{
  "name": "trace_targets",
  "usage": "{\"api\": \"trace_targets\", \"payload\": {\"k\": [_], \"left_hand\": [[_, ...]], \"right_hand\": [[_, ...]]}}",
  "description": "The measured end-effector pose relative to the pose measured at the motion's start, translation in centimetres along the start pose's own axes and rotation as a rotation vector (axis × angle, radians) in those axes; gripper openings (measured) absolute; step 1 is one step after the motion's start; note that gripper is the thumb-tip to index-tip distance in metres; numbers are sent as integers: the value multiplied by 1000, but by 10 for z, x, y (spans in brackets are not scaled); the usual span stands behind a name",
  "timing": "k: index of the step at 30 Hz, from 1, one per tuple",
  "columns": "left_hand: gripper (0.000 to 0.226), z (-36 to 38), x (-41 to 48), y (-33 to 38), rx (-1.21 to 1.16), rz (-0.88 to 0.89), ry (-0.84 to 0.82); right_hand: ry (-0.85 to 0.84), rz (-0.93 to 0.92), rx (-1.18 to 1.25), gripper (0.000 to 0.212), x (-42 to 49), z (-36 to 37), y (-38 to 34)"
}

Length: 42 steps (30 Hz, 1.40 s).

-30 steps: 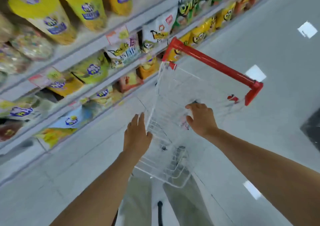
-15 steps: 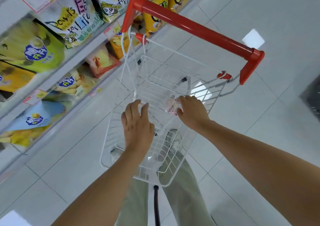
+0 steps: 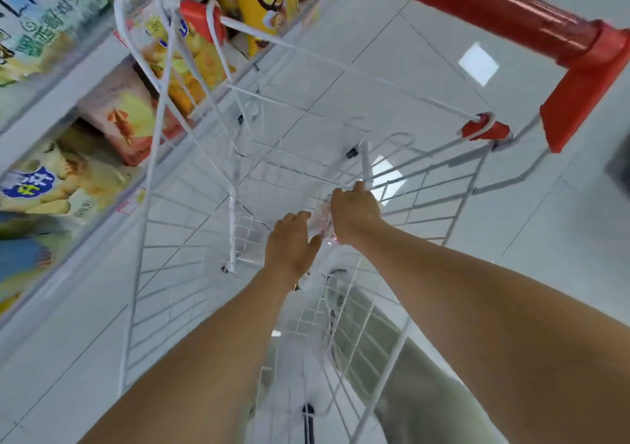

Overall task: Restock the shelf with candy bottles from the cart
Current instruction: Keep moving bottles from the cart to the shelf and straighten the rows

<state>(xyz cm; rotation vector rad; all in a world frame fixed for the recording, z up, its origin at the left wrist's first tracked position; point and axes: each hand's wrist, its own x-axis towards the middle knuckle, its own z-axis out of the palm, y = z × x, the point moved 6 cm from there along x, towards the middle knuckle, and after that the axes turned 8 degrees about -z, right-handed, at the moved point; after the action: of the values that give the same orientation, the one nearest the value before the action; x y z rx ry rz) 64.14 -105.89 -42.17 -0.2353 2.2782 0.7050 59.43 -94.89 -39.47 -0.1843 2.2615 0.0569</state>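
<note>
Two hands reach low into the wire cart for a candy bottle.
The right hand curls its fingers round the clear bottle; the left hand, fingers loose and holding nothing, is just beside it. The stocked shelf stands to the left.

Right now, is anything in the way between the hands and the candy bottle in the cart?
Nothing visible is. The right hand grip holds the candy bottle inside the cart; the left hand grip is open right beside it. The cart's top is open above.
</note>
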Motion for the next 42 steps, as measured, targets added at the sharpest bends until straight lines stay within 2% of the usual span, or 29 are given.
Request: {"api": "trace_targets", "payload": {"k": [4,7,11,14,17,20,22,25,29,32,38,42], "left_hand": [[54,14,18,-8,-78,32,-33],[46,19,24,-10,-103,33,-27],[33,13,26,-15,-155,-8,-15],[27,3,23,-26,-238,-66,-42],[23,-5,19,-39,-318,-110,-50],[25,-8,18,-51,-393,-159,-33],[16,-8,18,-55,-429,-196,-44],[35,-6,18,-57,-488,-249,-45],[26,-3,17,-63,-772,-363,-54],[29,-9,7,-61,-926,-403,-34],[37,-52,-36,-41,-989,-398,92],[31,-88,-81,-16,-1072,-352,134]], "right_hand": [[-31,32,-57,61,18,22,5],[-35,58,-24,65,22,27,7],[80,9,84,75,22,19,0],[150,-24,297,75,20,18,-9],[236,-39,541,64,18,17,-16],[286,-42,589,51,16,21,-19],[267,-14,600,49,17,28,-18],[206,-1,631,51,20,39,-20],[218,-40,688,50,22,38,-22],[249,-63,846,52,18,28,-28],[360,-132,1023,39,-21,-13,-38],[409,-190,1150,34,-66,-51,-46]]}}
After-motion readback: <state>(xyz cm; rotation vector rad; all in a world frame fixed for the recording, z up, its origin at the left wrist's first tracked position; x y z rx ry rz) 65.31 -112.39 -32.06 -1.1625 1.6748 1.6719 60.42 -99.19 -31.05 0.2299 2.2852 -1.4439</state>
